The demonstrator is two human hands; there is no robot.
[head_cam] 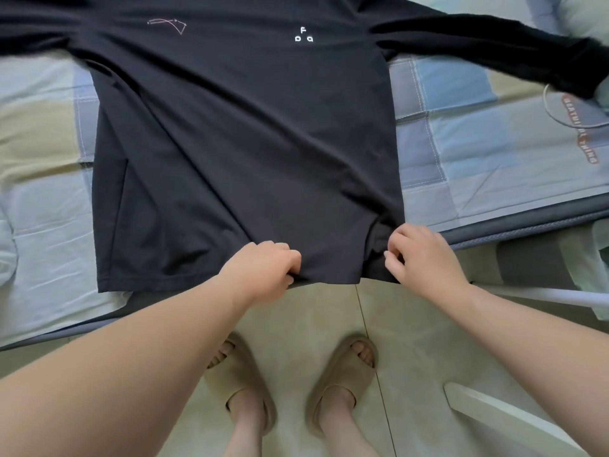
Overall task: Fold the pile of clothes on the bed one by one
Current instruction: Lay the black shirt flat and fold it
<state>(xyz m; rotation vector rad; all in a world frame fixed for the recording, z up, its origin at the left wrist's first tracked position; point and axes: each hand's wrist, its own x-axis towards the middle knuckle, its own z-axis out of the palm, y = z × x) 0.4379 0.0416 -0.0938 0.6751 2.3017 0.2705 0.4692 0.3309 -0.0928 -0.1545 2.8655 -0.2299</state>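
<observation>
Pale blue-and-beige checked bed [461, 153] lay beyond both grips. Black long-sleeved jersey shirt [244, 127] spread flat on it, hem at grips. Left grip [263, 268] curled round hem middle. Right grip [425, 258], near beside it, pinched hem corner. Beige slippers [244, 384] below grips.

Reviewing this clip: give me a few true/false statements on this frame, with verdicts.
1. The shirt lies spread out on the bed. True.
2. The left hand grips the collar. False: it grips the hem.
3. The right hand is at the hem too. True.
4. The shirt is white. False: it is dark, with small white letters.
5. The person is barefoot. False: they wear slippers.
</observation>
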